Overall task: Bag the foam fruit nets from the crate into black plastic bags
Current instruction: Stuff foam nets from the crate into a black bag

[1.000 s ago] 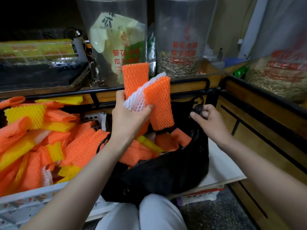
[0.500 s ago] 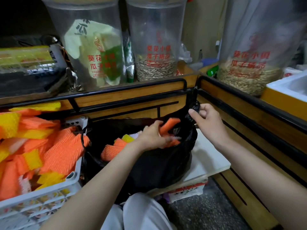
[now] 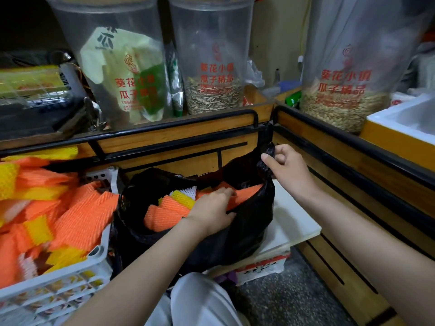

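- Foam fruit nets (image 3: 77,222): orange, yellow, a few white, all mesh-textured.
- Plastic bag (image 3: 235,241): glossy black.
- Crate (image 3: 58,290): white lattice.
- Seed bins (image 3: 211,55): clear, red lettering.
- Counter edge (image 3: 176,135): wood-toned, black rails.

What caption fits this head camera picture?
Left hand presses foam nets into the black bag; right hand pinches its handle.

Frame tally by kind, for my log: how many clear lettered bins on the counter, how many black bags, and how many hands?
Clear bins: 3 (left, middle, right)
Black bag: 1
Hands: 2 (left hand on the nets inside the bag, right hand holding its handle)
Total: 6
Foam nets: overlapping, too many to count.
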`<action>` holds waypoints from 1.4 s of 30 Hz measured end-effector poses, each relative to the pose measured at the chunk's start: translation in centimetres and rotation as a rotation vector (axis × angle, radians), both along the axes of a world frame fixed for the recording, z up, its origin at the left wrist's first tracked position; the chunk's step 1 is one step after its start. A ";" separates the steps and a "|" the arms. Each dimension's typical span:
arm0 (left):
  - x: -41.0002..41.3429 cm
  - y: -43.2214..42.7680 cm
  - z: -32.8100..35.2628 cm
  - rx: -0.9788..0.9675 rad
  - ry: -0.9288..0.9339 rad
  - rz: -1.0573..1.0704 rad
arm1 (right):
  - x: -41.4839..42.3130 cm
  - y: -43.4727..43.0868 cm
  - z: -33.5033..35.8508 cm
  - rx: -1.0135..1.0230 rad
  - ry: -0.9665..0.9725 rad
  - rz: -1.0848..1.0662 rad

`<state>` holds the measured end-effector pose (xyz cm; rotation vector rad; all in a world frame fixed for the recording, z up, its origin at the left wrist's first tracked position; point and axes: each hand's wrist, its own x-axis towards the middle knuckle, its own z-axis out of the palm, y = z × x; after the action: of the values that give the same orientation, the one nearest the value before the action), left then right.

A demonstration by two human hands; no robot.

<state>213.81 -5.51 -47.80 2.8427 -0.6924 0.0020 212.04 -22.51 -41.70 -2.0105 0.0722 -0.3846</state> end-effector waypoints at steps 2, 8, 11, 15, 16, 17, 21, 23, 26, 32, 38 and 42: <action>-0.1 0.5 0.2 0.006 -0.091 -0.004 | 0.0 0.2 0.0 -0.078 0.027 0.010; -1.3 2.9 0.5 0.018 -0.179 0.024 | -0.8 3.0 0.0 -0.516 -0.047 -0.019; -2.6 5.8 1.5 -0.079 -0.218 0.073 | -1.2 5.8 0.7 -0.670 -0.182 0.004; -4.1 12.0 2.7 -0.098 -0.348 0.112 | -1.2 11.1 1.1 -0.710 -0.292 0.162; -4.4 13.9 2.8 -0.098 -0.370 0.132 | -1.0 12.6 1.0 -0.710 -0.297 0.210; -4.6 15.8 2.9 -0.101 -0.390 0.165 | -0.8 14.0 0.8 -0.708 -0.303 0.259; -6.2 23.2 3.3 -0.060 -0.445 0.350 | 0.4 20.2 -0.4 -0.680 -0.293 0.433; -6.9 26.8 3.4 -0.071 -0.469 0.445 | 1.1 23.5 -1.2 -0.662 -0.271 0.506; -7.5 32.0 3.6 -0.089 -0.499 0.567 | 2.1 28.3 -2.3 -0.689 -0.250 0.609; -6.8 39.7 3.3 -0.065 -0.494 0.748 | 5.2 37.7 -2.4 -0.679 -0.262 0.730; -4.5 43.1 1.2 -0.177 -0.268 0.865 | 8.4 43.5 -2.2 -0.794 -0.315 0.788; -3.7 44.2 0.1 -0.331 -0.358 0.867 | 9.6 45.4 -2.5 -0.930 -0.328 0.811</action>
<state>210.12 38.71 -47.67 2.5887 0.4911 0.6918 221.59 22.87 -44.25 -2.5899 -1.2938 -0.2144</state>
